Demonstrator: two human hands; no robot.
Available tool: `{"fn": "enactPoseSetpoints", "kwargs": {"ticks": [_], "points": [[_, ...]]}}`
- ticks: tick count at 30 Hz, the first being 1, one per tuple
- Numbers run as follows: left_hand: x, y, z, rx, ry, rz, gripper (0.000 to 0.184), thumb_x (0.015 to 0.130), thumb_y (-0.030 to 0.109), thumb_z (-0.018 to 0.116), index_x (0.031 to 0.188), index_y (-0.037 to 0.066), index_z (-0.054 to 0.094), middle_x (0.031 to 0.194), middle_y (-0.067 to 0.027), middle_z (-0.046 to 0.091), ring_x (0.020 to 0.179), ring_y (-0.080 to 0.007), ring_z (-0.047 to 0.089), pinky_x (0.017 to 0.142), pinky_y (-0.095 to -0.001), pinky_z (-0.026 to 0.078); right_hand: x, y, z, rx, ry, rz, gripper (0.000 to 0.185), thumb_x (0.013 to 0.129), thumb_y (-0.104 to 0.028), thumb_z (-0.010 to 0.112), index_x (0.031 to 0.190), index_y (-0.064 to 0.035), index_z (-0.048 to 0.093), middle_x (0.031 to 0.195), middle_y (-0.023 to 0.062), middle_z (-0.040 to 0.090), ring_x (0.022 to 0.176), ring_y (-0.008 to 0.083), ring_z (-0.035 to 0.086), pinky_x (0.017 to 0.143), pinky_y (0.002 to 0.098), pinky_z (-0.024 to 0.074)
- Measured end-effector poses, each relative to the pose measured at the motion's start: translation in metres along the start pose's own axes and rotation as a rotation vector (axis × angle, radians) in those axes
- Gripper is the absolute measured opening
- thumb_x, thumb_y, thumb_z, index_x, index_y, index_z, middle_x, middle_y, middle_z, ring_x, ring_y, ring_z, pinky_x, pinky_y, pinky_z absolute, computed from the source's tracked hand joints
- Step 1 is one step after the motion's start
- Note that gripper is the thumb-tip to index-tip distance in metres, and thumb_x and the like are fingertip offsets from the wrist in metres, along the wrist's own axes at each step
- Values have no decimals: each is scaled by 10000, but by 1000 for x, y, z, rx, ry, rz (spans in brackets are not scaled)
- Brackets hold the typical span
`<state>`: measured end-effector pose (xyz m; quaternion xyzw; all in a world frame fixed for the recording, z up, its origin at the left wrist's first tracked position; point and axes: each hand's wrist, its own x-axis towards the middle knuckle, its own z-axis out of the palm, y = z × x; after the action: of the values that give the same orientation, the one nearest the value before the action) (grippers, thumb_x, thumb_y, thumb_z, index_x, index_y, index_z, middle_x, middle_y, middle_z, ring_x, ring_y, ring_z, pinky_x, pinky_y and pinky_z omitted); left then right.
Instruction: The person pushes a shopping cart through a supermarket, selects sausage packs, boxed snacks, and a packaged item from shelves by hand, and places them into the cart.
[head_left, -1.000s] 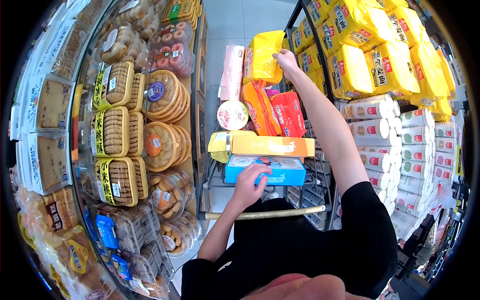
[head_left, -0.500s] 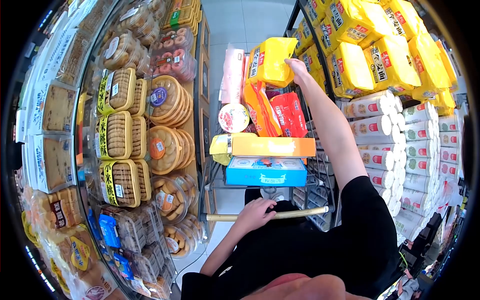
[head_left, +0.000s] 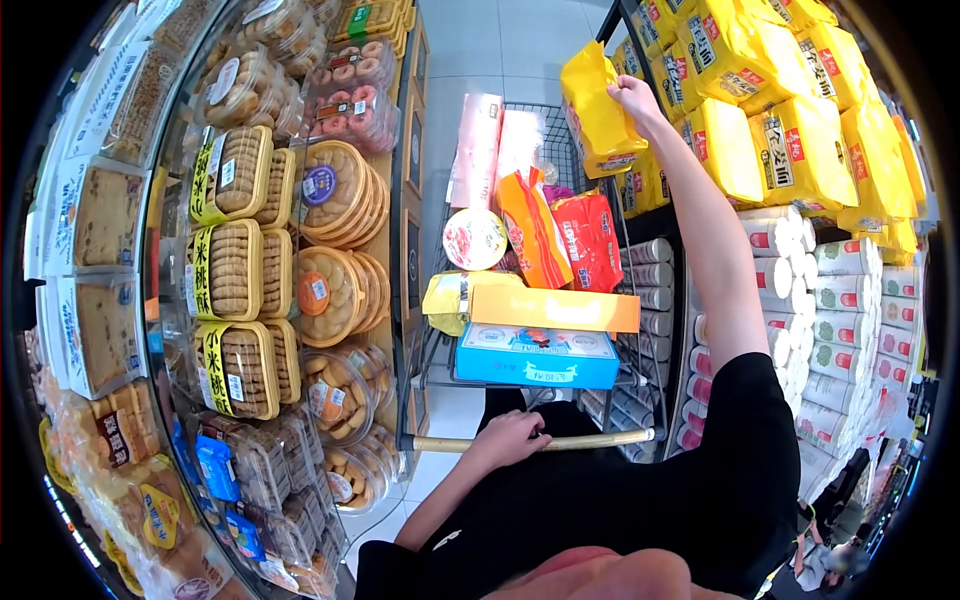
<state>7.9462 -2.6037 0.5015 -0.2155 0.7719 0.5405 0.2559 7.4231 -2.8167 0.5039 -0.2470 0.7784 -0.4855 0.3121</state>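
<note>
My right hand, arm stretched far forward, grips the edge of a yellow noodle pack. The pack is tilted at the cart's far right side, beside the shelf of similar yellow packs. My left hand is closed over the shopping cart's handle. In the cart are a blue box, an orange box, a red packet, an orange packet, a round tub, a yellow pack and a long pink pack.
On the left, a shelf holds yellow-trimmed cookie trays, round cookie tubs and clear boxes of pink ring-shaped sweets. White cylindrical packs are stacked on the right. Tiled floor shows beyond the cart.
My right hand has moved the yellow noodle pack from above the cart's contents to the right, toward the shelf, and its angle has changed. My left hand stays on the handle.
</note>
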Motion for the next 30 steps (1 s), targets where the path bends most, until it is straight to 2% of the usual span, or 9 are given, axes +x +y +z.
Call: {"fn": "enactPoseSetpoints", "kwargs": {"ticks": [3, 7, 9, 11, 14, 17, 22, 24, 30], "points": [[1, 0, -2, -20, -16, -11, 371, 914, 390, 624, 1042, 42, 629, 1041, -159, 679, 1048, -320, 628, 911, -425, 501, 7, 24, -10, -68, 38, -39, 146, 951, -144, 609, 844, -46, 593, 788, 3, 588, 736, 103, 559, 699, 278, 463], [5, -3, -4, -17, -2, -6, 376, 914, 393, 624, 1039, 39, 630, 1037, -164, 680, 1045, -324, 630, 913, -425, 501, 23, 44, 2, -148, 116, -139, 157, 939, -144, 624, 951, 9, 657, 811, 29, 634, 748, 109, 578, 691, 275, 465], [4, -3, -6, -28, -18, -29, 378, 912, 397, 625, 1026, 37, 628, 1015, -165, 680, 1028, -325, 635, 905, -431, 503, 30, 63, 18, -298, 247, -192, 195, 900, -166, 669, 985, 10, 674, 836, 73, 650, 759, 166, 602, 720, 317, 477], [3, 2, -9, -35, -32, -38, 377, 911, 398, 626, 1016, 36, 626, 1002, -164, 679, 1014, -326, 637, 894, -434, 506, 39, 91, 23, -466, 289, -184, 236, 861, -223, 693, 1001, -33, 700, 996, 113, 661, 936, 274, 645, 838, 382, 488], [2, 3, -11, -43, -47, -48, 373, 910, 398, 626, 998, 36, 622, 975, -165, 677, 991, -329, 641, 869, -438, 511, 22, 99, 29, -493, 400, -59, 232, 867, -237, 684, 1013, -58, 709, 1072, 97, 638, 1007, 288, 631, 879, 405, 485], [2, 1, -10, -53, -42, -46, 367, 911, 396, 626, 987, 36, 618, 953, -167, 676, 976, -334, 642, 848, -440, 515, 18, 102, 28, -517, 469, -44, 223, 880, -243, 673, 1021, -74, 707, 1100, 88, 627, 1035, 283, 623, 894, 410, 483], [4, -4, -18, -42, -24, -50, 358, 915, 389, 624, 987, 39, 613, 947, -169, 678, 970, -339, 643, 837, -440, 515, 23, 98, 28, -564, 443, -45, 240, 899, -271, 649, 1037, -81, 696, 1137, 81, 622, 1070, 289, 613, 915, 424, 479], [3, -3, -12, -70, -14, -33, 332, 912, 368, 635, 952, 40, 610, 925, -156, 663, 902, -335, 646, 799, -423, 508, 23, 103, 36, -635, 371, 17, 261, 908, -291, 635, 1068, -95, 698, 1166, 97, 621, 1107, 296, 606, 938, 428, 476], [5, 3, -11, -86, -59, -13, 364, 918, 394, 633, 1031, 48, 626, 938, -140, 692, 880, -330, 669, 769, -423, 521, 45, 100, 50, -580, 261, 155, 344, 900, -273, 618, 1193, -105, 683, 1273, 136, 619, 1187, 311, 588, 981, 419, 471]]}}
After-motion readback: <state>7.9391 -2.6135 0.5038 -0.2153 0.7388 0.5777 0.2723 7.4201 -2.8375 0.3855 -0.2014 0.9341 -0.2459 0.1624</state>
